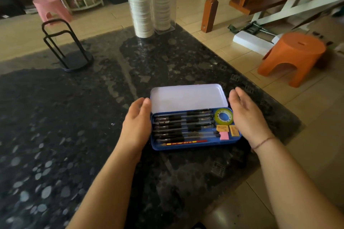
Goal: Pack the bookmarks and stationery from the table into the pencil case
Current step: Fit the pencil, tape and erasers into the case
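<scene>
A blue pencil case (195,144) lies open on the dark speckled table (74,135), near the table's right edge, with its pale lid (188,97) tilted up at the far side. Inside the case, a row of black pens (184,126) fills the left and middle part, lying lengthwise one beside another, and a red pencil (186,143) lies along the near wall of the case. At the right end of the case sits a roll of yellow-green tape (223,116), and nearer than the tape lie two orange erasers (222,128) and a pink eraser (224,135). The left hand (136,122) is at the left end of the case, fingers loosely extended and close together, its fingertips beside the left corner of the lid; whether they touch the lid cannot be told. The right hand (247,115) is held just beside the right end of the case, palm turned toward it, fingers straight and relaxed, gripping nothing; a thin cord bracelet (263,142) circles its wrist. Beyond the case, at the table's far edge, stand stacks of paper cups (141,11), one inside a clear holder (164,0). Far to the left of the case a black wire stand (63,48) rests on the table. On the tiled floor to the right of the case stands an orange stool (296,55), and a pink stool (50,8) stands far off beyond the wire stand.
</scene>
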